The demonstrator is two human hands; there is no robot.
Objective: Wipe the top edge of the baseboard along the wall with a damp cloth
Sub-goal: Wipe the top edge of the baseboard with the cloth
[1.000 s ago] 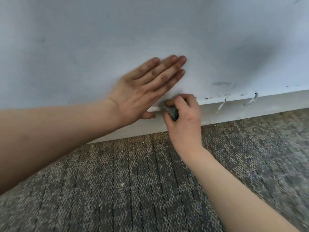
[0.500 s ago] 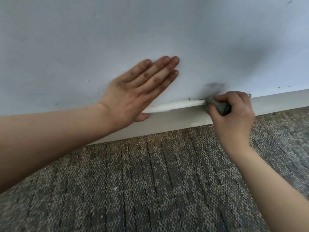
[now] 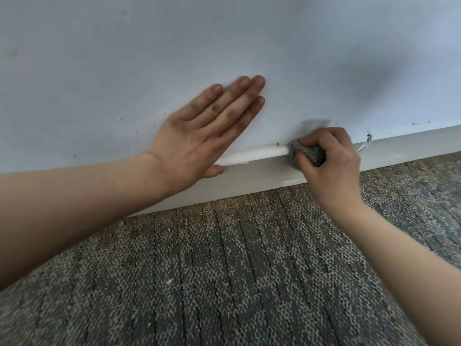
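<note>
You're mid-wipe, right hand point(image 3: 331, 171) grasping the cloth point(image 3: 306, 154) on the baseboard point(image 3: 262, 172) edge (left hand point(image 3: 197, 138) flat, released, on the wall point(image 3: 124, 58)); next, slide toward frame right.

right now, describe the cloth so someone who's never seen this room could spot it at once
Start at the pale wall and drop to the white baseboard above the carpet. On its top edge, right of the left hand lying flat on the wall, the right hand grips a small bunched cloth. It is the only dark grey, rough-looking thing against the smooth white trim.
</note>
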